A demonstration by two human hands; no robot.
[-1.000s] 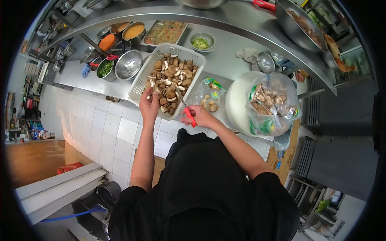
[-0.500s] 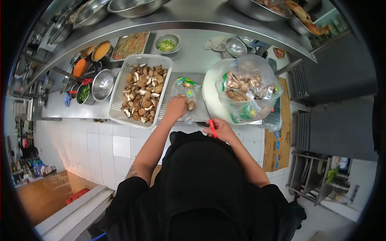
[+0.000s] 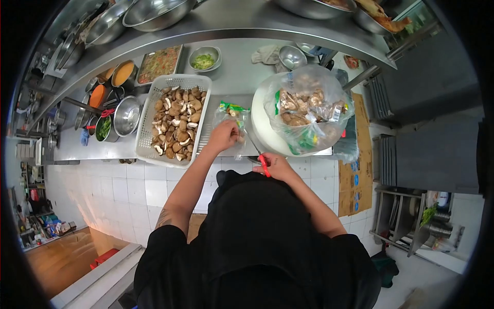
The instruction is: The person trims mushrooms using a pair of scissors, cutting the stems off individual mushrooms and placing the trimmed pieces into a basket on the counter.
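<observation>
Over the small bag, left hand (image 3: 226,135) hovers.

One white basket (image 3: 145,135), one pair of red-handled scissors (image 3: 264,164), one large mushroom bag (image 3: 307,110), one food tray (image 3: 180,57), one whitish cloth (image 3: 265,54)

Basket (image 3: 143,129) left of scissors (image 3: 264,165)

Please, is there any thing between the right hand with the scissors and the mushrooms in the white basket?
Yes. The left hand and its wrist are between the right hand, holding the scissors, and the mushrooms. The basket's raised side also stands there.
</observation>
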